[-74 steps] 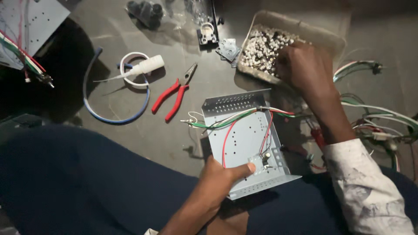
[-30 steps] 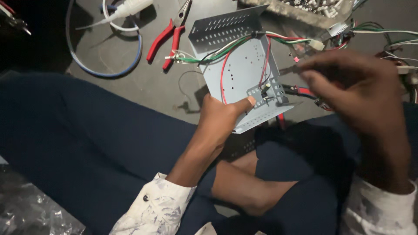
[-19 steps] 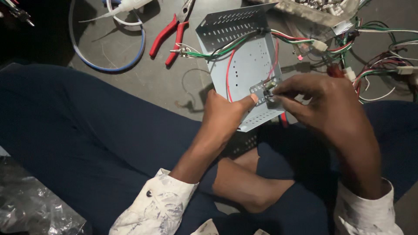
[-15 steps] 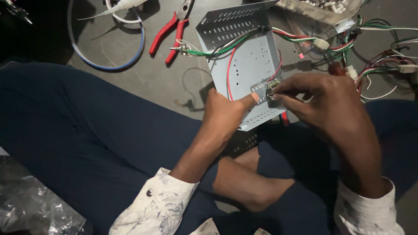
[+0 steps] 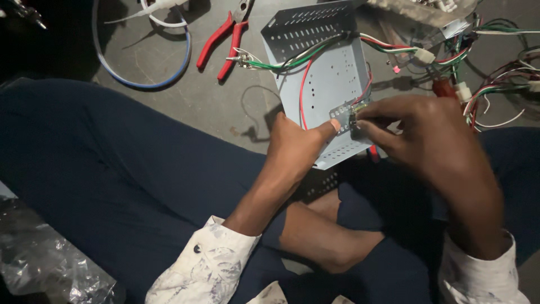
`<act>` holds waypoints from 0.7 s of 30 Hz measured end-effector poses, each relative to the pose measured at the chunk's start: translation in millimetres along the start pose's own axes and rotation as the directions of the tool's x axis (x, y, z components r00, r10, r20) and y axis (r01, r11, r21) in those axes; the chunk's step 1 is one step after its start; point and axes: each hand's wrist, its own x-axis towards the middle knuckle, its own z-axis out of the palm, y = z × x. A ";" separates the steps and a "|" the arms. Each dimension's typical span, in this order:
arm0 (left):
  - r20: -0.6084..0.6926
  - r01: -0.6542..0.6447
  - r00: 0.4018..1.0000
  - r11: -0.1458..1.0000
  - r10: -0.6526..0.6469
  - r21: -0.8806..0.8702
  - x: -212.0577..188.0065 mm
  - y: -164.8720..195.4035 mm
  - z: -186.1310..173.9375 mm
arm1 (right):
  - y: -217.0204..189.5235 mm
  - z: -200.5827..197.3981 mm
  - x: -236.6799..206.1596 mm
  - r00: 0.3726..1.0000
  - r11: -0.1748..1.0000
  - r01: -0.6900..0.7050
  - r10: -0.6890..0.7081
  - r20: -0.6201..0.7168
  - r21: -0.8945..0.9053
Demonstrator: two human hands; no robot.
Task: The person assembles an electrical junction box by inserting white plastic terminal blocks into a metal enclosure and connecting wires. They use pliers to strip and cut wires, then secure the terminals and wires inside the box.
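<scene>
A perforated grey metal chassis (image 5: 329,67) lies on the floor with red, green and white wires running into it. My left hand (image 5: 297,147) grips its near edge, thumb pressed against a small circuit board (image 5: 344,112) fixed at the chassis's lower right. My right hand (image 5: 427,141) is at the same board, fingertips pinched on something small at the board's right end; what they pinch is hidden by the fingers. Both sleeves are white and patterned.
Red-handled pliers (image 5: 222,38) lie left of the chassis on the grey floor. A blue cable loop (image 5: 140,73) and a white roll (image 5: 163,14) sit further left. A tangle of wires with white connectors (image 5: 489,79) spreads at right. Crinkled clear plastic (image 5: 50,264) lies at lower left.
My right hand came from the tray of small parts at the top to the circuit board and now pinches at it. The left hand has kept its hold on the chassis.
</scene>
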 end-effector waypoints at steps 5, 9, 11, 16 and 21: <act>0.001 0.006 1.000 1.000 -0.006 -0.021 0.6 -0.1 1.2 | 3.0 2.6 2.1 0.996 0.995 0.075 -0.077 -0.034 -0.068; -0.012 0.036 0.999 0.999 -0.036 -0.001 -0.2 2.1 1.9 | 3.0 3.4 2.5 0.999 0.998 -0.041 0.041 0.001 -0.055; 0.007 0.017 1.000 1.000 -0.017 -0.008 -0.5 3.2 1.4 | 2.9 3.7 2.6 0.999 0.999 -0.035 0.035 0.002 -0.009; 0.000 0.025 1.000 1.000 -0.025 -0.009 -0.4 4.1 0.0 | 1.9 2.5 3.3 0.999 0.997 -0.043 0.044 -0.007 0.064; -0.009 0.009 1.000 1.000 -0.009 0.007 -0.7 3.1 -0.4 | -3.0 1.4 2.4 0.995 0.995 -0.094 0.094 -0.032 -0.019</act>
